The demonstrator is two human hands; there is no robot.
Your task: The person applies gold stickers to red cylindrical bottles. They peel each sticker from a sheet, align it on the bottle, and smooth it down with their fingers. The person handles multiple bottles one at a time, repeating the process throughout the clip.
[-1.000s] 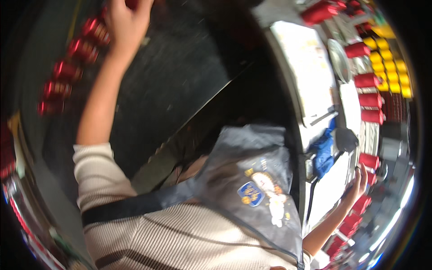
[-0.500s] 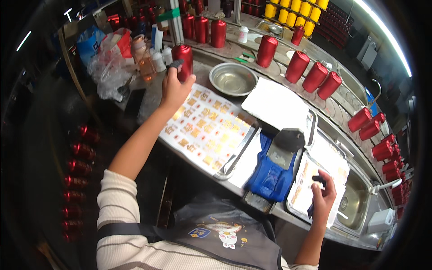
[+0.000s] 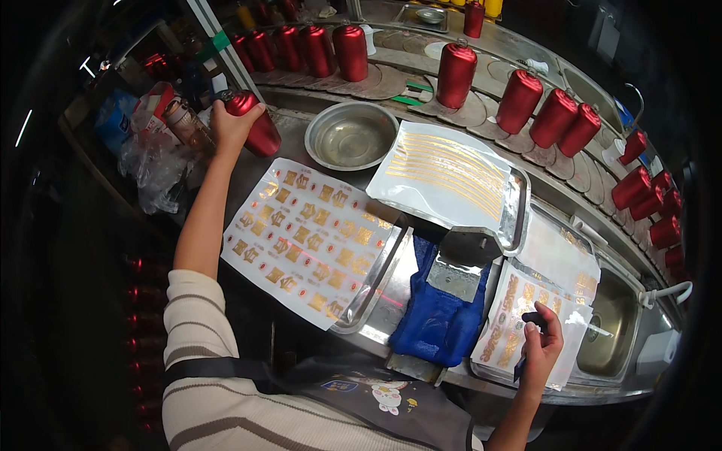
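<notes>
Left hand: wrapped around the top part of a red bottle, well apart from the right hand.
Red bottle: at the left side, near a metal post; I can't tell if its bottom touches the table. It looks hard, smooth and shiny, so I think it could slip, scratch or dent. It may be light if nothing is inside, but I can't see in. A good place to hold looks like the round side, just under the shoulder.
Table: grey, flat and hard, with lots of things on it.
Gold-square sheet: thin, white and bendy, lying over a metal tray.
Bowl: round, wide and metal, near the sheets.
Gold-stripe sheet: shiny white, on a second tray.
Blue stand: wrapped in something blue, between the trays.
Back row: red bottles standing on round flat plates.
Right hand's fingers: bent, over the right sheet, with something dark by them; I can't tell if they pinch it.
Right sheet: thin, so it could crease; an edge looks best to hold.
Sink: metal, with a white tap.
Room: dark past the sink.
</notes>
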